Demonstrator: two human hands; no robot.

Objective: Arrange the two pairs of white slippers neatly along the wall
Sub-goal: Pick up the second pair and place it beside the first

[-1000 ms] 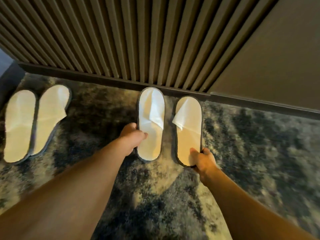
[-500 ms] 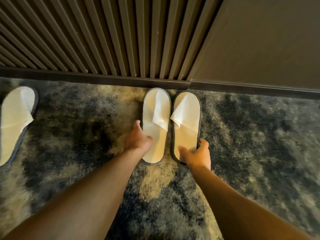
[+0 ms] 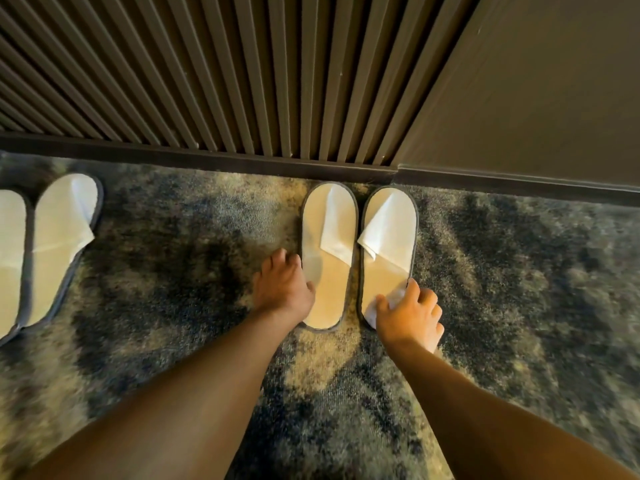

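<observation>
Slippers in two white pairs lie on the mottled dark carpet (image 3: pixel 519 271), toes toward the wall. Your left hand (image 3: pixel 282 289) rests at the outer edge of the left slipper (image 3: pixel 327 254) of the near pair, fingers (image 3: pixel 277 259) curled loosely against its dark trim and thumb at the sole's edge; you are touching it, but whether you actually grip it cannot be told. Your right hand (image 3: pixel 410 315) sits on the heel end of the right slipper (image 3: pixel 388 251), fingers spread and pressing on the pale insole, with the heel hidden beneath your palm; that hand looks flat and unclenched, not closed around anything.

Both of these slippers lie flat, parallel and just beside one another, a narrow strip of carpet between them. Their toes sit close to the dark baseboard (image 3: pixel 242 164), just below where the ribbed slatted panel (image 3: pixel 207 81) meets the plain smooth wall section (image 3: pixel 536 98). Each has a white folded upper band turned toward the gap between them.

Well apart on your left, the second pair (image 3: pixel 52 244) lies side by side, edges touching, tilted slightly, its toes also near the baseboard; the outer slipper is cut off by the picture's edge.
</observation>
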